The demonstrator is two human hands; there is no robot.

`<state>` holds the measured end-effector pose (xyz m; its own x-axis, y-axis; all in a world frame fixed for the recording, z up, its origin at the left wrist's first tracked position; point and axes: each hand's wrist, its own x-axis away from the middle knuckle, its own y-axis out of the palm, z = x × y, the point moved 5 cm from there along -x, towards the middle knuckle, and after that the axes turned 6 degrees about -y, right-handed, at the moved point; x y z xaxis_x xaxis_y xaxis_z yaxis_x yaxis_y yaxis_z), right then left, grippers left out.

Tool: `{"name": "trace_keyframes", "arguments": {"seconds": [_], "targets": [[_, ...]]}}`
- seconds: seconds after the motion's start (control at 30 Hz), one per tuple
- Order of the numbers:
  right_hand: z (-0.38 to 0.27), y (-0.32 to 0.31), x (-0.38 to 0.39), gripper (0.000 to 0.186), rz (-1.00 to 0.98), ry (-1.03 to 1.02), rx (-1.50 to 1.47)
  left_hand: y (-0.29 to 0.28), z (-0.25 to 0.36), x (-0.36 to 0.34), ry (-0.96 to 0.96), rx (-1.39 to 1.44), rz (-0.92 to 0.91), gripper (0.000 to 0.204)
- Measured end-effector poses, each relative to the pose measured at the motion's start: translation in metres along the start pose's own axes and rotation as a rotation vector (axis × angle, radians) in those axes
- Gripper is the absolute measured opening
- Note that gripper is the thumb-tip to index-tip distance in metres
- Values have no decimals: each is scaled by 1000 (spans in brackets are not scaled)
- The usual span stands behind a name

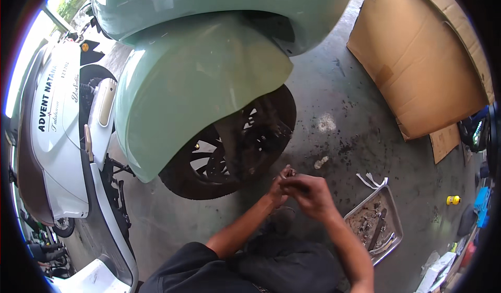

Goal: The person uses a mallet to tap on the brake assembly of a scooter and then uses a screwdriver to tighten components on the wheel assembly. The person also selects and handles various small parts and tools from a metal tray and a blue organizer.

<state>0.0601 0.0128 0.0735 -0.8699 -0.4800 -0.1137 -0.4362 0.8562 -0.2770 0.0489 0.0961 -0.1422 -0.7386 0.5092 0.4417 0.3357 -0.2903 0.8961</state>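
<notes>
My left hand and my right hand are brought together in front of me, beside the black wheel of a pale green scooter. The fingers of both are drawn in, and whatever they pinch is hidden or too small to name. Above the wheel curves the scooter's glossy pale green fender. To the right of my right forearm, a metal tray on the floor holds small loose metal parts and hand tools.
A white scooter stands close on the left. On the right rises a large cardboard box. A yellow bottle and a blue object are at the far right. White strips lie at the tray's far end.
</notes>
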Motion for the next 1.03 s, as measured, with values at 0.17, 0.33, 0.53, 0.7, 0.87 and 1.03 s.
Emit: {"name": "trace_keyframes", "arguments": {"seconds": [0.17,0.33,0.53,0.7,0.87,1.03], "targets": [[-4,37,-54,16,94,-50,85,25,31,-14,126,-59,-201,15],[12,46,-56,16,78,8,73,48,45,-25,170,-117,-369,16],[6,40,-69,27,203,47,213,67,45,-20,202,43,-394,21],[-8,52,-61,41,216,-152,521,65,55,-19,190,51,-403,32],[-6,59,-58,32,196,-97,664,87,54,-6,215,55,-405,33],[-11,61,-64,25,332,45,390,70,56,-7,319,86,-374,43]]}}
